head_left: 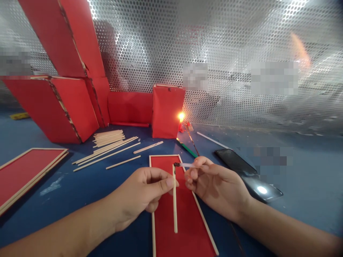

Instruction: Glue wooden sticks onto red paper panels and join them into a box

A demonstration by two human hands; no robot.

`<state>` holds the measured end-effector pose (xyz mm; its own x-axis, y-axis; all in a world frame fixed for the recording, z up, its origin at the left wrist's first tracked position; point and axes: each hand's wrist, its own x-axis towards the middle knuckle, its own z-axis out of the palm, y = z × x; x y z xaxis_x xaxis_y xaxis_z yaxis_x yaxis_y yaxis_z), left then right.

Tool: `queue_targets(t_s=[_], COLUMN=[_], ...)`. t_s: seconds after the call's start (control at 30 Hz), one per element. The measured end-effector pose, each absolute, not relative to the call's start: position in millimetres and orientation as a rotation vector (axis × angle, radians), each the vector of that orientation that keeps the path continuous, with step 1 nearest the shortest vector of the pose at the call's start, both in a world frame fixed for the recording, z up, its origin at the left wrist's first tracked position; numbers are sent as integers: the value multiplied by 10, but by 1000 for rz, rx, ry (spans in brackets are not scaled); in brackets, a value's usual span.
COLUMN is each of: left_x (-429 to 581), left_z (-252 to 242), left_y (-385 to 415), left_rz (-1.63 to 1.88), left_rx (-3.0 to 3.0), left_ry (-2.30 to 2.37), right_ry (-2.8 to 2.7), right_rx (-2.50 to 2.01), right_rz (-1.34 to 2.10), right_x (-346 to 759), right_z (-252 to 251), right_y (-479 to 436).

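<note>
Between thumb and fingers, my left hand [146,187] pinches a thin wooden stick [175,212], held lengthwise over a red panel [164,228] edged with pale strips. My right hand [221,184] is closed on a translucent glue stick [187,165], which lies nearly level. Its dark, charred-looking tip is at the upper end of the wooden stick, where a dark smear shows. Some fingers of both hands are partly hidden. Beyond them a small red candle [181,126] burns beside a red box [167,112].
Several loose wooden sticks [107,155] and a flat craft stick [148,147] lie left of centre. Tall red box shapes [72,103] stand at the back left. A second framed red panel [34,166] is at left, a black phone [227,160] at right, a green pen-like object [187,148] near the candle.
</note>
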<state>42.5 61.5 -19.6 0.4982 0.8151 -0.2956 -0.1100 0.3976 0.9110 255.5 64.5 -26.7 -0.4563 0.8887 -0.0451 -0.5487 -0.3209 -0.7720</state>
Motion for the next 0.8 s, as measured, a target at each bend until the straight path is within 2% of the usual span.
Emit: queue_targets(t_s=[0.33,0.8], left_x=[417,416], left_z=[-246,-250], left_y=[623,625], left_rz=[673,827], left_rx=[1014,939], left_ry=[859,863], right_ry=[-838,-969], right_rx=[-604,-572], right_rz=[1890,1888], right_x=[2550,2547], right_z=[-264,-257], right_y=[642,613])
